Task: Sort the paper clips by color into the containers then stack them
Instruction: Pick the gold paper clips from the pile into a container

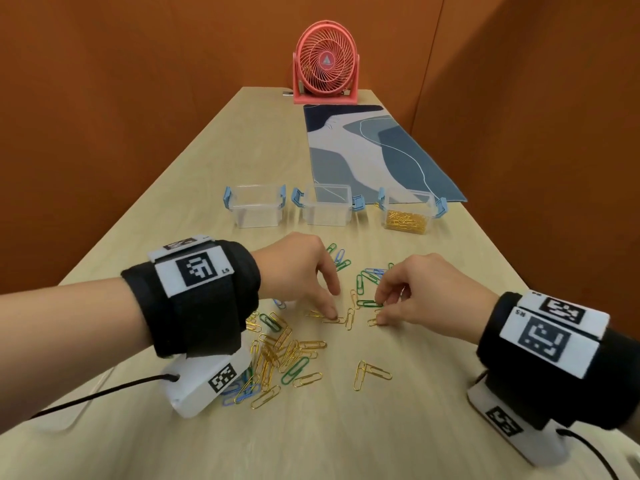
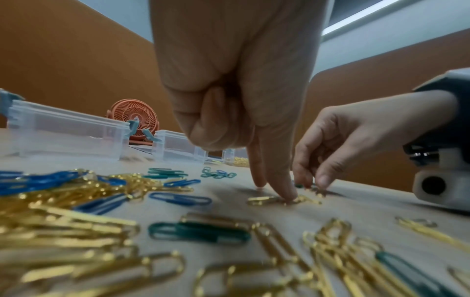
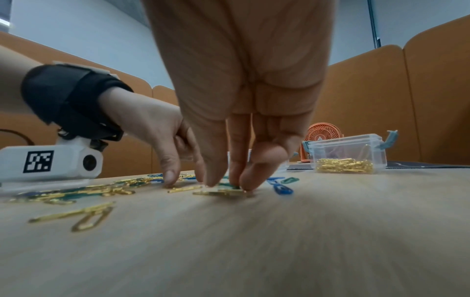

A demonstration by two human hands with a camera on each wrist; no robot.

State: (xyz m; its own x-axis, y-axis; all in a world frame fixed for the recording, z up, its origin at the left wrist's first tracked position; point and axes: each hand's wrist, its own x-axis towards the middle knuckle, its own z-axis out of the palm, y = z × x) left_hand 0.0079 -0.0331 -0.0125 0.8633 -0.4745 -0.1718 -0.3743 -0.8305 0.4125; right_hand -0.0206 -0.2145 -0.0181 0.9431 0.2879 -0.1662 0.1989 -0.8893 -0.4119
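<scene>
Gold, green and blue paper clips lie scattered on the wooden table. Behind them stand three clear containers with blue latches: the left one and the middle one hold nothing, the right one holds gold clips. My left hand reaches down with thumb and forefinger apart, the thumb pressing a gold clip flat on the table. My right hand is beside it, its thumb and fingertips pinching a gold clip that lies on the table, with a green clip at the forefinger.
A blue and white mat lies behind the containers. At the far end of the table stands a pink desk fan. Orange walls close in both sides. A clear lid lies near the table's left edge.
</scene>
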